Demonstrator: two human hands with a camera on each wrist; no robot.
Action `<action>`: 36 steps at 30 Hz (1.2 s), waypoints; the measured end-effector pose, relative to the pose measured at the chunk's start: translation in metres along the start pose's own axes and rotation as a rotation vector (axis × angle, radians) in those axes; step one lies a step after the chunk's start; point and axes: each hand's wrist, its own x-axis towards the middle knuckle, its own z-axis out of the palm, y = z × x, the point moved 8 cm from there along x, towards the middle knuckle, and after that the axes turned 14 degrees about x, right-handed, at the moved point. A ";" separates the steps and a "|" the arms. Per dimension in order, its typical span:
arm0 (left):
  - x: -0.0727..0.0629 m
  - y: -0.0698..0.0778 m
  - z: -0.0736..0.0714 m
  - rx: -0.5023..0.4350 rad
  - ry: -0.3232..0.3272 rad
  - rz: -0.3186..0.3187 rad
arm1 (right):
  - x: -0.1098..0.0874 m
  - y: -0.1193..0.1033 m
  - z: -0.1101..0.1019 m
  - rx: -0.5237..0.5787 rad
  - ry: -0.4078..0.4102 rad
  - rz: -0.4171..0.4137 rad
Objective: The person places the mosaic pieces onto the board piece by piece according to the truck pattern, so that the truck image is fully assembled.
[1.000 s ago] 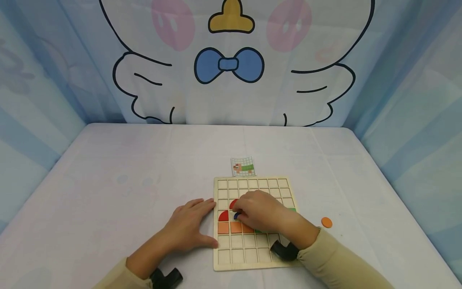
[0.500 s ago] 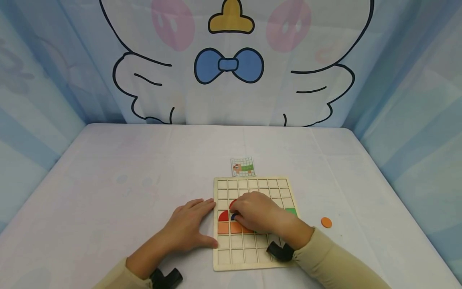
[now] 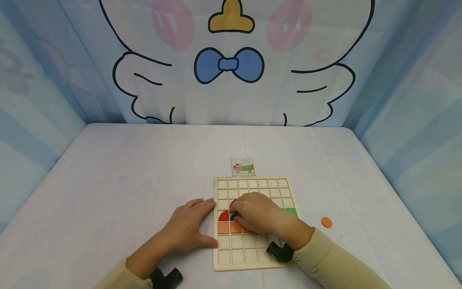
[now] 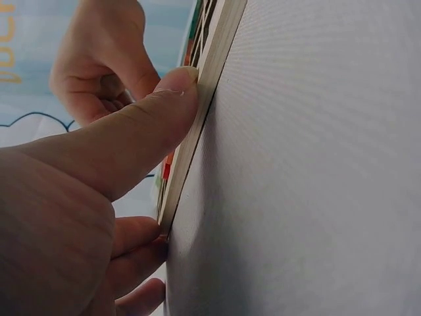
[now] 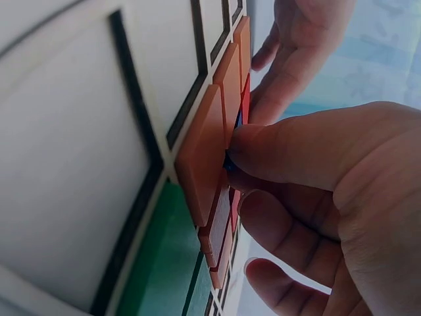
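Note:
A wooden grid board [image 3: 236,256] lies on the table, holding red, orange and green tiles. My left hand [image 3: 189,226] rests against its left edge, thumb near the front and fingers farther back; the left wrist view shows the thumb [image 4: 158,115] touching the rim. Over the board, my right hand [image 3: 254,212] pinches a small dark blue piece [image 3: 232,217] between thumb and finger, in the cell right of a red quarter-round tile [image 3: 223,216]. The fingers mostly hide that piece, also in the right wrist view. Orange square tiles [image 3: 223,228] fill the row in front.
A small picture card [image 3: 243,166] with a gridded animal pattern lies behind the board. An orange disc [image 3: 326,222] sits on the table to the right. One green tile [image 3: 291,211] shows near the board's right edge. A printed curtain [image 3: 231,100] hangs behind.
My right hand has shifted slightly left with the blue piece, now nearer the red tile, and uncovered more of the green tile at the right. The left hand stays put.

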 end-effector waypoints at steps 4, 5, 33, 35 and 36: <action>0.000 0.000 0.001 0.001 0.000 -0.004 | 0.000 0.001 0.001 -0.001 -0.002 -0.002; 0.001 0.000 0.001 0.002 0.001 -0.005 | 0.000 0.001 0.001 -0.002 0.000 -0.004; 0.003 -0.001 0.006 0.025 -0.018 -0.060 | -0.047 0.031 -0.039 0.040 0.116 0.148; 0.004 -0.002 0.006 0.023 -0.018 -0.061 | -0.054 0.036 -0.042 0.049 0.134 0.165; 0.004 -0.002 0.006 0.022 -0.015 -0.059 | -0.057 0.038 -0.043 0.053 0.142 0.173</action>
